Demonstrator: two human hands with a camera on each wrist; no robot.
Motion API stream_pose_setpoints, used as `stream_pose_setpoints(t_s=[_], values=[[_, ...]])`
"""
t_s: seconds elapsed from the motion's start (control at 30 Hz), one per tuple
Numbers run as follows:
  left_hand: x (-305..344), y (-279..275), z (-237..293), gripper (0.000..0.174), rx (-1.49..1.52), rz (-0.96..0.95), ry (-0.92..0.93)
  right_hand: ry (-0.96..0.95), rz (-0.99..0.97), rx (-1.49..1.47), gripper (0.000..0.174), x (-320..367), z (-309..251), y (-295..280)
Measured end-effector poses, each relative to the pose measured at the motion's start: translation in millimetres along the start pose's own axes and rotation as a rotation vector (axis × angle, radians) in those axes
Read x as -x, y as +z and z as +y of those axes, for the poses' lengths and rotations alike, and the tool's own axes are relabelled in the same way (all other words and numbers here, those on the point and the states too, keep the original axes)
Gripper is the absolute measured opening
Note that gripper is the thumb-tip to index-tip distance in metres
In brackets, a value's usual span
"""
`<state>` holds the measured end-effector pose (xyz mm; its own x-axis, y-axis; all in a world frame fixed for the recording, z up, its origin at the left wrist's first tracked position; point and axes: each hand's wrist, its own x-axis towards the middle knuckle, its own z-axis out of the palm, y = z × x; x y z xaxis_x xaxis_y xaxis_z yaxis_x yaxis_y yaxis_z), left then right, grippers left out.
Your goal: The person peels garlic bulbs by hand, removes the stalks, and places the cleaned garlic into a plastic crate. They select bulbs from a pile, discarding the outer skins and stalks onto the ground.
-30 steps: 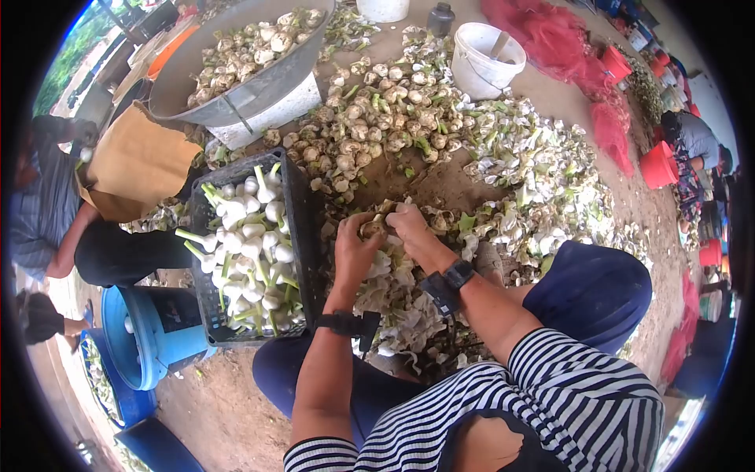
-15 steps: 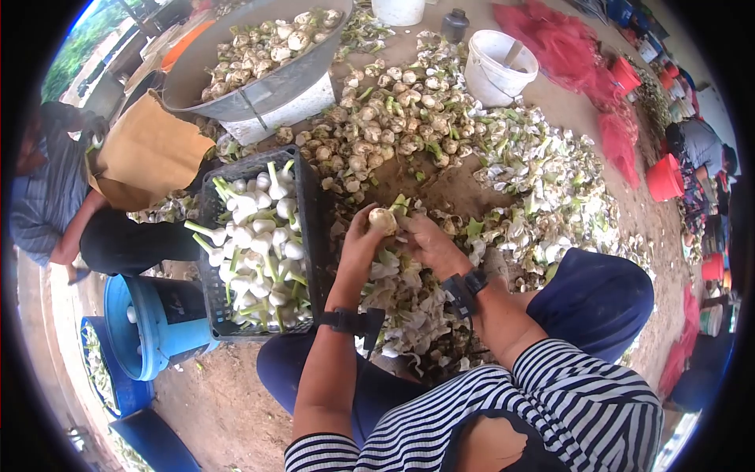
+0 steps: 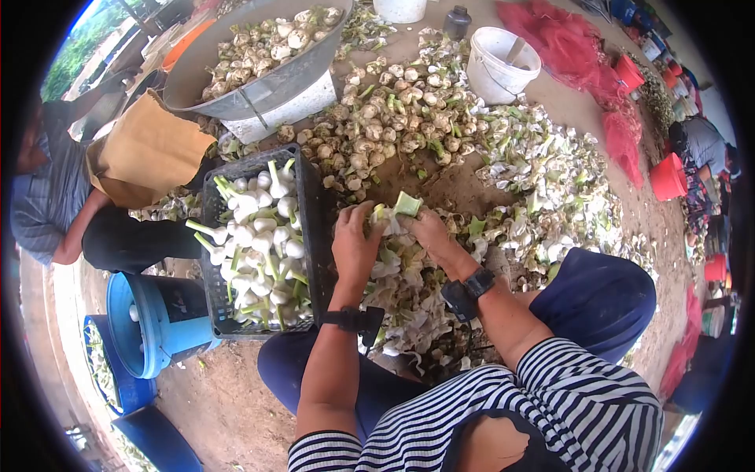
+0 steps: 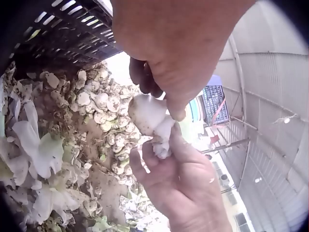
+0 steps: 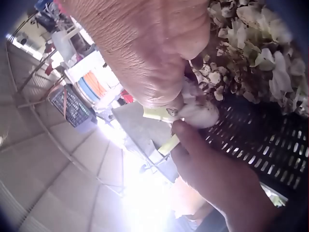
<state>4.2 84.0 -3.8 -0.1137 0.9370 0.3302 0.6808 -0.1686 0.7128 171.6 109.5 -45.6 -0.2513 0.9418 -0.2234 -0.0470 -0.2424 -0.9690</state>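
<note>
A garlic bulb, mostly white with some brown dirt, is between my two hands. My left hand grips the bulb with thumb and fingers, covering most of it in the head view. Close beside it, my right hand pinches loose white skin at the bulb's neck. A pale green leaf piece sticks up above the right fingertips. Left of my hands stands a black crate holding peeled white garlic bulbs with green stems.
Unpeeled garlic is heaped ahead, with discarded skins to the right. A metal basin of garlic and a white bucket stand beyond. At left are a blue bucket and a seated person.
The bulb has turned in my left hand and is now mostly hidden in the head view. A pale green leaf piece has come up by my right fingers. The view has shifted slightly.
</note>
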Motion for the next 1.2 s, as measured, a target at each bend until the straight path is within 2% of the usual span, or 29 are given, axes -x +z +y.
stream_pose_setpoints(t_s=[0.03,0.1,0.13,0.2,0.23,0.3,0.33,0.43,0.47,0.53,0.63,0.67,0.73,0.77,0.83,0.87,0.93,0.97,1.03,1.07,1.13,1.17,1.2], values=[[1,1,-2,0.028,-0.021,-0.050,0.001,-0.014,0.015,0.130,0.025,0,3,-1],[1,6,-10,0.027,-0.062,-0.150,0.006,-0.135,0.030,0.191,0.026,-6,16,-1],[2,7,-13,0.024,0.015,-0.191,-0.085,-0.197,0.036,0.221,0.027,-8,22,0],[2,8,-19,0.019,0.170,-0.266,-0.270,-0.320,0.200,0.849,0.029,-10,32,-7],[2,10,-21,0.018,0.451,-0.222,-0.395,-0.379,0.282,1.164,0.030,-8,27,-7],[-1,13,-26,0.017,1.009,-0.121,-0.634,-0.296,0.019,0.733,0.028,-2,20,-6],[-5,-1,-13,0.020,1.150,-0.049,-0.772,-0.250,-0.111,0.516,0.027,6,7,-3],[-2,-1,-45,0.026,1.259,0.064,-0.889,-0.090,-0.478,-0.141,0.028,24,-20,1],[0,0,-47,0.027,1.257,0.071,-0.911,-0.079,-0.359,-0.418,0.037,23,-19,-3],[1,4,-48,0.029,1.251,0.079,-0.954,0.013,-0.261,-0.807,0.045,14,-34,-10],[-2,-2,-41,0.028,1.281,0.099,-0.992,-0.047,-0.180,-0.546,0.042,-2,-8,-45],[-1,-4,-44,0.028,1.318,0.106,-0.841,-0.063,-0.150,-0.459,0.042,-7,-4,-51],[-1,-14,-45,0.026,1.582,0.303,-0.858,0.061,-0.509,0.522,0.043,-22,0,-64],[-7,-17,-60,0.029,1.548,0.365,-0.786,0.131,-0.666,1.018,0.045,-28,5,-72],[7,-23,-68,0.043,1.858,0.529,-0.758,0.166,-0.573,1.223,0.047,-36,26,-88],[3,-23,-54,0.048,1.813,0.616,-0.866,0.185,-0.526,1.322,0.048,-42,44,-98],[-6,-26,-20,0.059,1.699,0.792,-1.073,0.040,-0.169,1.112,0.050,-79,85,-134],[-9,-24,-22,0.062,1.686,0.729,-1.022,-0.031,0.005,0.999,0.052,-98,95,-147],[-7,-20,-27,0.067,1.660,0.606,-0.921,-0.164,0.367,0.961,0.059,-126,95,-158],[-5,-14,-31,0.064,1.644,0.452,-0.819,-0.245,0.424,0.953,0.058,-142,95,-162],[-2,-3,-32,0.060,1.523,0.166,-0.867,-0.413,0.536,0.935,0.056,-174,94,-170],[-1,1,-26,0.058,1.455,0.030,-0.887,-0.226,0.477,0.957,0.057,-181,81,-165],[0,4,-20,0.048,1.390,-0.067,-0.941,-0.040,0.411,0.974,0.058,-188,67,-162]])
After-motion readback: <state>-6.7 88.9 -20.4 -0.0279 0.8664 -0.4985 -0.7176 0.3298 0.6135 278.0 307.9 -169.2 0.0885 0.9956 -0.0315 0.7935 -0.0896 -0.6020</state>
